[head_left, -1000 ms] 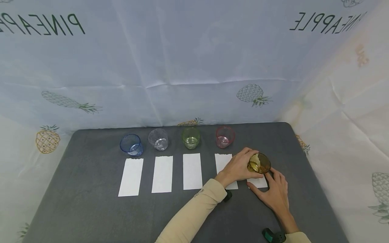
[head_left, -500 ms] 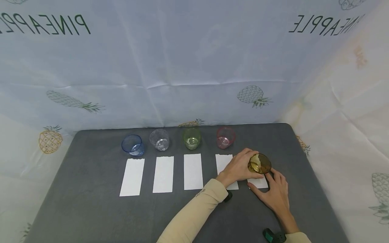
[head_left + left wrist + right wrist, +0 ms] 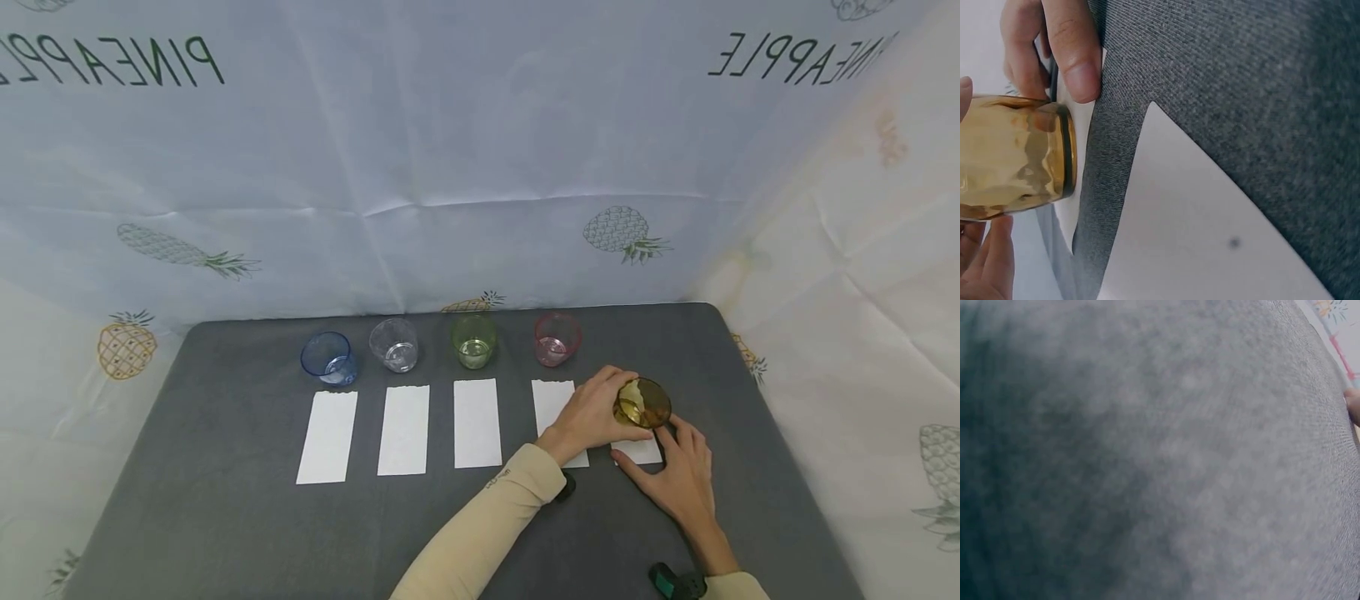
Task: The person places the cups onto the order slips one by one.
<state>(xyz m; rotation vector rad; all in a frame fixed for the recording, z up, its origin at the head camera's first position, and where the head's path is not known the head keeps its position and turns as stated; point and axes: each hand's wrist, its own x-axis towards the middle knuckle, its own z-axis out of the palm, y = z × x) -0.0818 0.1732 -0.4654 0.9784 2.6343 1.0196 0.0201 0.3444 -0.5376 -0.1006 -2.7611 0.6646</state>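
Observation:
An amber drinking glass [image 3: 642, 403] stands upright at the right, its base close over a white paper strip [image 3: 637, 452]. My left hand [image 3: 588, 410] grips the glass from the left, fingers behind it and thumb in front. In the left wrist view the glass [image 3: 1013, 156] appears sideways, with fingertips [image 3: 999, 253] of that hand along its wall. My right hand [image 3: 678, 475] lies just to the right, thumb apart from the fingers. Its thumb [image 3: 1082, 78] rests at the strip's edge, and its other fingertips are near the glass base. The right wrist view shows mostly tablecloth.
Along the back of the grey table [image 3: 225, 517] stand a blue glass [image 3: 327, 360], a clear glass [image 3: 394, 346], a green glass [image 3: 473, 342] and a pink glass [image 3: 557, 340]. Before them lie white strips [image 3: 477, 423] in a row. A pineapple-print curtain [image 3: 480, 150] hangs behind.
The head view has shifted very slightly. Both hands and the amber glass keep their places.

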